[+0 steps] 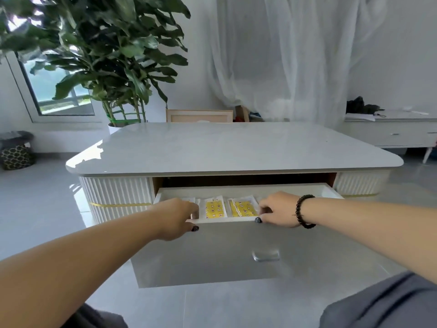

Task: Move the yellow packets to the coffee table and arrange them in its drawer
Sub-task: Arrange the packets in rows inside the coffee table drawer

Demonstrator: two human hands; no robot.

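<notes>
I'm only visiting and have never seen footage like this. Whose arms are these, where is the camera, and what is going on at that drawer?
No robot here: a person wears one camera on the head, looking forward and down, so you see their own arms. The coffee table has its drawer pulled open. Inside lie yellow packets in clear wrappers, side by side. The left hand and the right hand, with a dark bead bracelet on its wrist, both reach over the drawer's front edge, fingers curled inside among the packets. Whether either holds a packet is hidden.
</notes>
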